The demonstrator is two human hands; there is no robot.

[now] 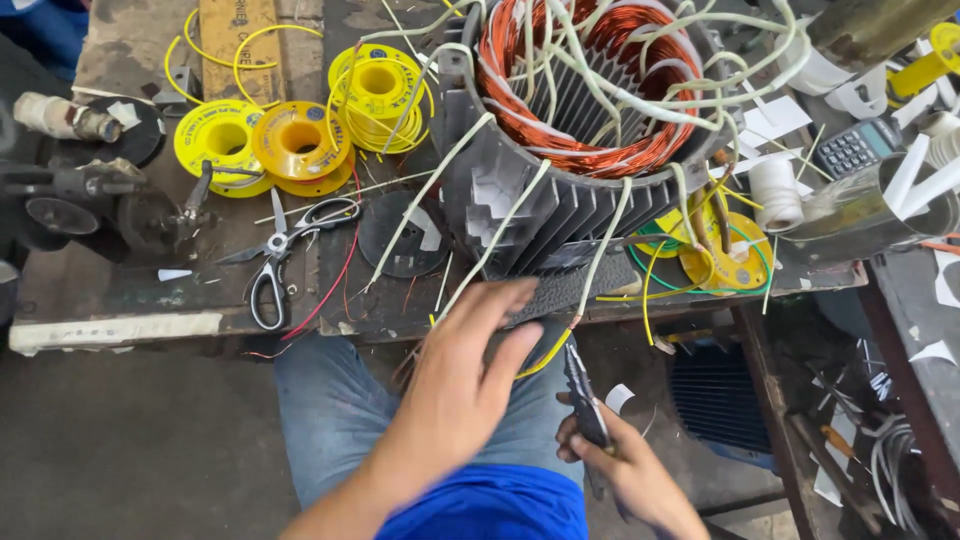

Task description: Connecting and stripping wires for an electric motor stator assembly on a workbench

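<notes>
Pliers clenched in right hand, left hand fingers released, touching yellow-sleeved wire.

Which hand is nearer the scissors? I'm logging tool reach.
Left. The left hand lies right of the scissors; the right hand, gripping pliers, is farther right and lower.

Big grey finned motor stator sits at the counter's front edge, packed with copper windings and white sleeved leads spilling over it. One yellow-sleeved lead hangs off the front. Dark pliers point up toward that lead's end, nearly touching it.
</notes>
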